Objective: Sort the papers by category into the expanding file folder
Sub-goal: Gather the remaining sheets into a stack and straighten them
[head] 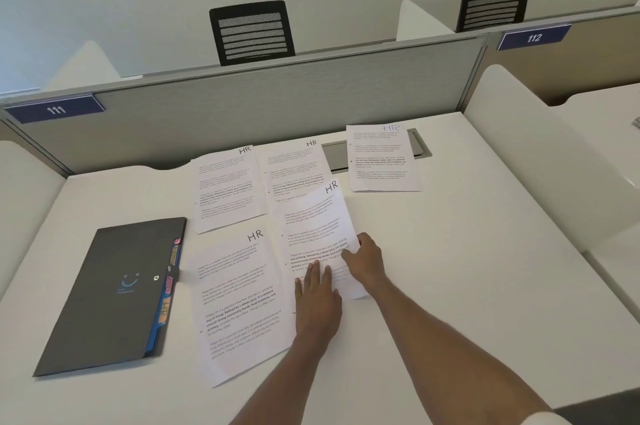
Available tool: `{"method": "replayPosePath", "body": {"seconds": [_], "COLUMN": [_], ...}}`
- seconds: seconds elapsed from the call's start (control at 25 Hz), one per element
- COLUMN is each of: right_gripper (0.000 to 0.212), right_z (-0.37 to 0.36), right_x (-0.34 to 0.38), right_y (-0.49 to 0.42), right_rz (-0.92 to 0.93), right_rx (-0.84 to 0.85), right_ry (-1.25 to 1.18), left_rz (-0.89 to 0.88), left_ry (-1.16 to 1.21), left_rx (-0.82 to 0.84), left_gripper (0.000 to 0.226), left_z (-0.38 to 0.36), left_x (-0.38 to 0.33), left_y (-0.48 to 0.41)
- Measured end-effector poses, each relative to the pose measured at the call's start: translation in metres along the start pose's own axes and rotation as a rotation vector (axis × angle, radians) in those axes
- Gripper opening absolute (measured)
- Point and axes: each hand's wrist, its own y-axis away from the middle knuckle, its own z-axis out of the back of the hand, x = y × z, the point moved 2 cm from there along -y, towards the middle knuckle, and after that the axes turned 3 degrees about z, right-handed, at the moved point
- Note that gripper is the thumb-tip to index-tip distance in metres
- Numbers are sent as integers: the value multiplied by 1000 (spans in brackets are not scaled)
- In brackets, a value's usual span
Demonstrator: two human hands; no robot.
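White paper is under both of your hands: your left hand point(317, 300) lies flat and open on the lower part of the tilted HR sheet point(318, 234), fingers spread, pressing and not gripping, while your right hand point(363, 260) rests on the right edge of the same sheet with the fingers curled loosely; I cannot tell if they already pinch the edge. This sheet lies partly over the upper middle sheet point(294, 168), and just beside the large near sheet point(239, 303). To lift it well, I think you should hold it down with the left palm and slide the right fingertips under the free edge, so only one page comes up and the neighbours do not shift. Two more sheets marked HR wait further away, one at upper left point(225, 189) and one apart on the right point(382, 157). The dark expanding file folder point(114, 293) lies closed on the white desk point(467, 268) to your left, its coloured tabs showing at the edge, so it must be opened before any page goes in
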Motion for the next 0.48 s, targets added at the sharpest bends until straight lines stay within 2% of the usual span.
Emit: {"method": "replayPosePath", "body": {"seconds": [0.08, 0.2, 0.36, 0.48], "right_gripper": [6, 12, 17, 16], "right_z": [2, 6, 29, 51], "right_x": [-4, -16, -29, -31], "right_y": [-3, -11, -17, -26], "right_rz": [2, -19, 1, -13], "right_rx": [-30, -56, -53, -27], "right_ry": [66, 81, -94, -203], "left_rz": [-4, 8, 187, 341], "left_ry": [5, 63, 278, 442], "left_rx": [-12, -77, -185, -200], "left_gripper": [58, 56, 59, 60], "left_z": [1, 9, 35, 42], "left_x": [-1, -1, 5, 15], "left_y": [0, -4, -26, -55]}}
